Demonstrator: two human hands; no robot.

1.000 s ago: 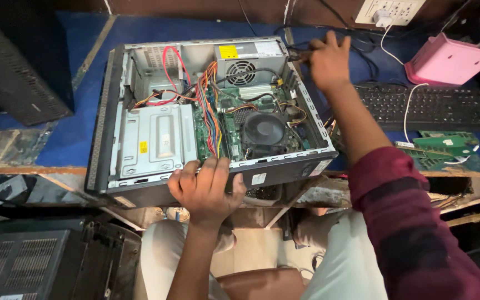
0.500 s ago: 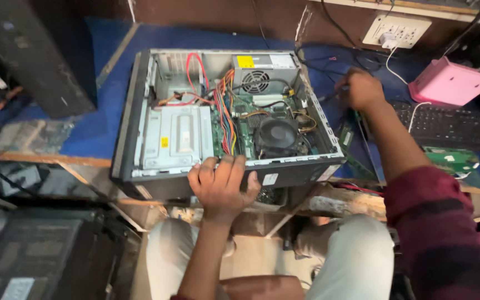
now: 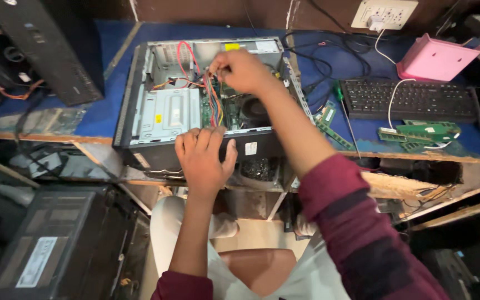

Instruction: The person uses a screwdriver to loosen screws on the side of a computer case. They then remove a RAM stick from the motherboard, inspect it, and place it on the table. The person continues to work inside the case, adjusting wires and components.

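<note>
Now, case (image 3: 156, 114): open, lying on its side at the bench (image 3: 101, 119) edge.
Left hand (image 3: 204, 161): fingers spread, pressed on the case's near rim, steadying.
Right hand (image 3: 240, 69): inside the case, fingers pinched at the cables (image 3: 213, 103); exact grasp cannot tell.
Handling: case likely heavy, stiff; cables soft, connectors fragile, so grip at the plug, not the wire.
Nearby: screwdriver (image 3: 344, 111), keyboard (image 3: 412, 100).

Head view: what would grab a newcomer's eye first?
The open computer case lying on its side on the blue table, with the right hand reaching in among its coloured wires while the left hand rests on its near edge. At far right, a pink box stands behind a black keyboard.
</note>
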